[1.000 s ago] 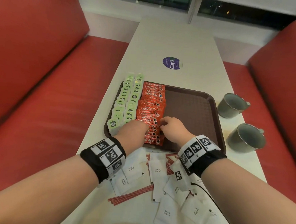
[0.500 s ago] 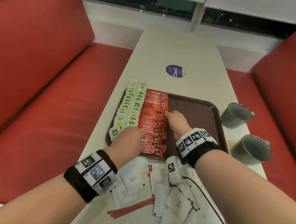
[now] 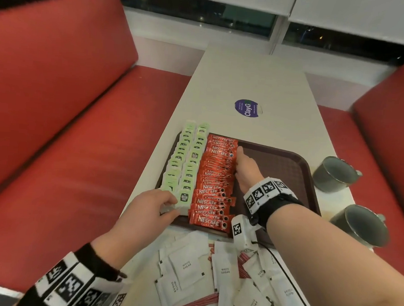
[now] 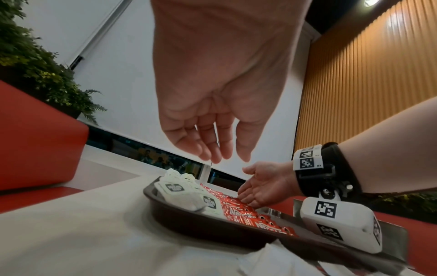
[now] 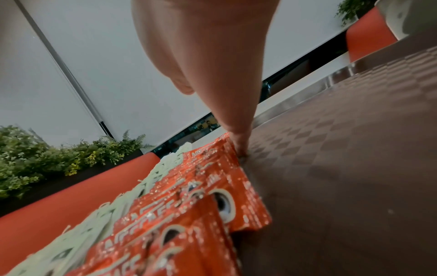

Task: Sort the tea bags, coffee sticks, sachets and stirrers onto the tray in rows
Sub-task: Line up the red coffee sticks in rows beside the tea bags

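Since earlier frames right hand (image 3: 245,169) was slid farther along Nescafé sticks (image 3: 215,177), fingers straight | left hand (image 3: 150,208) loosely open (touching tea bags (image 3: 183,166)) | step: row squared | next: sugar sachets (image 3: 184,267) to be laid on tray (image 3: 278,167)

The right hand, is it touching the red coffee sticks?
Touching. In the right wrist view the right hand presses its edge against the side of the coffee sticks, with no gap; the head view agrees.
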